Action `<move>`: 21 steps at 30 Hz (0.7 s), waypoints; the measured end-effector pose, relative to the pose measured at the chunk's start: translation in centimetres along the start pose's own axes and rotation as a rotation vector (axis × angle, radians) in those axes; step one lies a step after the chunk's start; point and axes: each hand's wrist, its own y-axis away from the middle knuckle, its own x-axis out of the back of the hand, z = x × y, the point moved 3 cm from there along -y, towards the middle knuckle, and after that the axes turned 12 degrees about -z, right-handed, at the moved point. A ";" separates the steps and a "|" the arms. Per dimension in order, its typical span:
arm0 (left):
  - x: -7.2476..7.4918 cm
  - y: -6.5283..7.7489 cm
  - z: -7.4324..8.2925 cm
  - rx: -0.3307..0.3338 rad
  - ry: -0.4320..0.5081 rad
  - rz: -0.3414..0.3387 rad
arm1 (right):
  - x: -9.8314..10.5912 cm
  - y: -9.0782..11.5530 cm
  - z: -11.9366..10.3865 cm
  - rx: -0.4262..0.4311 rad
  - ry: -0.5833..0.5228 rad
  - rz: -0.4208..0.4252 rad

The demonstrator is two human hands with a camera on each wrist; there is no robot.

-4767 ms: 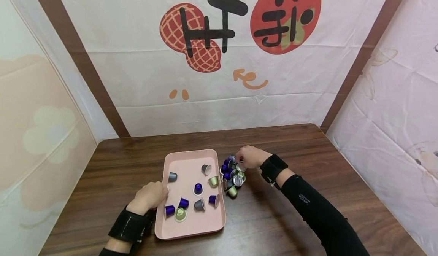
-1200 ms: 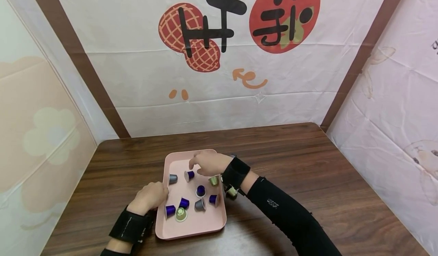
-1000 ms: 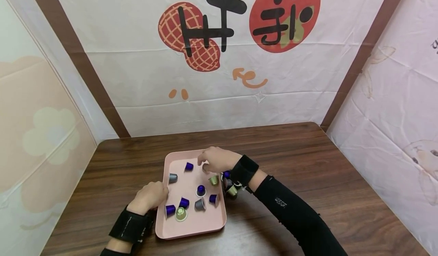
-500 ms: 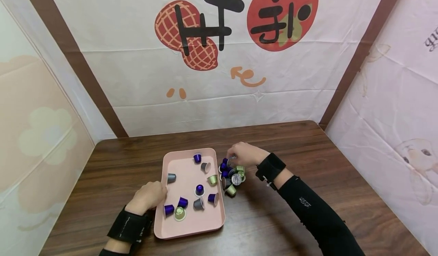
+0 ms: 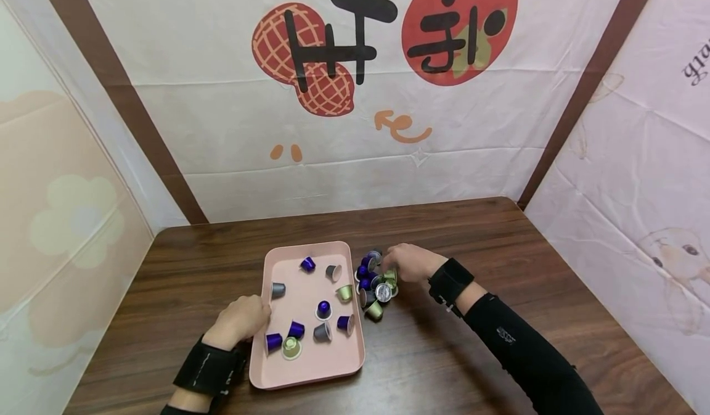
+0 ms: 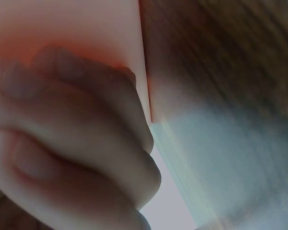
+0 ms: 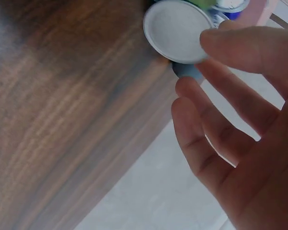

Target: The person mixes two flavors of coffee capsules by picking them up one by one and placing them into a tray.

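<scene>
A pink tray (image 5: 310, 375) lies on the table with several coffee capsules in it, among them a purple capsule (image 5: 307, 264) near its far end and a green capsule (image 5: 291, 348) near its close end. At the tray's left rim, my left hand (image 5: 242, 319) grips the edge; in the left wrist view its fingers (image 6: 86, 115) are curled against the pink surface. Right of the tray is a heap of purple, green and grey capsules (image 5: 383, 292). My right hand (image 5: 412, 262) is at the heap's right side, thumb and index finger pinching the rim of a silver-lidded coffee capsule (image 7: 176, 29).
The brown wooden table (image 5: 471, 341) reaches back to a printed cloth wall (image 5: 355, 180). More cloth hangs at the left (image 5: 77, 230) and right (image 5: 627, 174). One green capsule (image 5: 374, 311) lies at the heap's near edge.
My right hand has gone from above the tray back to the heap. A purple capsule, now in the tray's far end, has rolled about there. My left hand has stayed on the rim.
</scene>
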 end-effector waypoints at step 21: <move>0.0 0.2 -0.2 -0.019 -0.015 0.015 | -1.8 0.0 0.9 -0.129 -0.006 -0.054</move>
